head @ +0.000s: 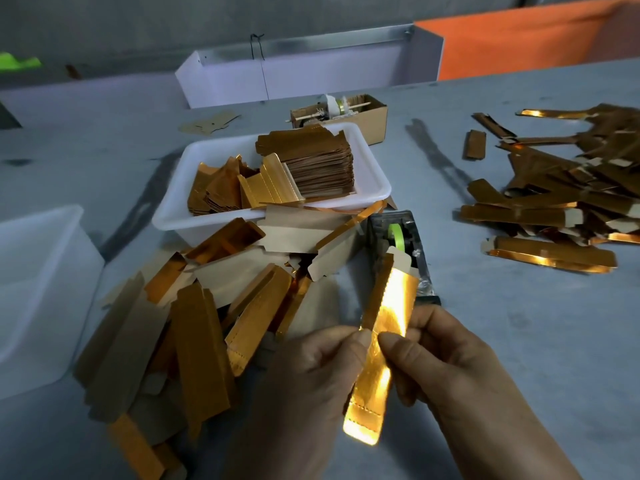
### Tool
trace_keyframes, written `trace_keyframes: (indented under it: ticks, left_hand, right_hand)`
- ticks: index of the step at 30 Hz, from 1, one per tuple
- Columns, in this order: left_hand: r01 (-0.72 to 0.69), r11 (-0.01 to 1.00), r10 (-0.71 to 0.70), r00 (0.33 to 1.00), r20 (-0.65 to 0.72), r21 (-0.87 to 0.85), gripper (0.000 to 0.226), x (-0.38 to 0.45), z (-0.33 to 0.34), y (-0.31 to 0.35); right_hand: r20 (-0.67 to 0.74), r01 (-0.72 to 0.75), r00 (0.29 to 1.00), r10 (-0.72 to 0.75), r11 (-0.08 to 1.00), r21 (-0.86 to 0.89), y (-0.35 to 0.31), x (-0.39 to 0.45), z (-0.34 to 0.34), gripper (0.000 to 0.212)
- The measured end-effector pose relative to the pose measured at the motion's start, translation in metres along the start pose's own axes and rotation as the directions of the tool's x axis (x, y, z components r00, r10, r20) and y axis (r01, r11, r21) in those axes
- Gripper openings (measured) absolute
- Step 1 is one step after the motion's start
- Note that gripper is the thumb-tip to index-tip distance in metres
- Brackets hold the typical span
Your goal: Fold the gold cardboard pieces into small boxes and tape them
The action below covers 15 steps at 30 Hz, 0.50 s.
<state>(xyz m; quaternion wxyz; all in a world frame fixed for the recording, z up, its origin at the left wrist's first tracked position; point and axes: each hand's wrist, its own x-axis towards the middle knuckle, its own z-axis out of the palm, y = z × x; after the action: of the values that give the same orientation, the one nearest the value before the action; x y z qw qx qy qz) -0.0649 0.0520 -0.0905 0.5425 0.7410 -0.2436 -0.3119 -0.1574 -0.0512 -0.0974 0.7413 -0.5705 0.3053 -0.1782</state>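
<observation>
Between both hands [374, 362], gold cardboard piece [384, 327]

My left hand [322, 362] and right hand [440, 355] cover the middle of the long shiny gold cardboard strip [381, 341]; glare washes out its surface. Both forearms run off the bottom edge. The scattered heap of folded gold boxes [568, 188] is cut by the right edge, the translucent white plastic bin [38, 289] by the left. Contents of the small brown cardboard box [341, 112] are too small to identify. The black tape dispenser [398, 244] is partly hidden behind the strip.
</observation>
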Motion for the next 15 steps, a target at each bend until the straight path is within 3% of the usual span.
trace_keyframes:
  ticks: [5, 8, 12, 15]
  left_hand:
    - [-0.103, 0.978, 0.110, 0.994, -0.026, 0.183, 0.032, -0.0031, -0.0016, 0.0065]
    - [-0.114, 0.971, 0.108, 0.993, 0.037, 0.208, 0.028, -0.0031, -0.0021, 0.0052]
    - [-0.041, 0.998, 0.035, 0.992, 0.120, 0.054, 0.025, -0.0023, -0.0038, 0.0038]
    - [0.045, 0.995, -0.029, 0.985, 0.168, -0.088, 0.035, 0.0023, -0.0049, -0.0008]
  right_hand:
    - [-0.017, 0.076, 0.997, -0.077, 0.995, -0.065, -0.0120, -0.0039, 0.0045, 0.035]
    - [-0.070, 0.043, 0.997, -0.044, 0.999, -0.022, -0.0106, 0.0008, 0.0043, 0.029]
    - [-0.045, -0.028, 0.998, 0.032, 0.996, 0.081, -0.0067, 0.0039, 0.0030, 0.017]
    - [-0.021, -0.055, 0.998, 0.057, 0.995, 0.080, -0.0039, 0.0040, 0.0007, 0.018]
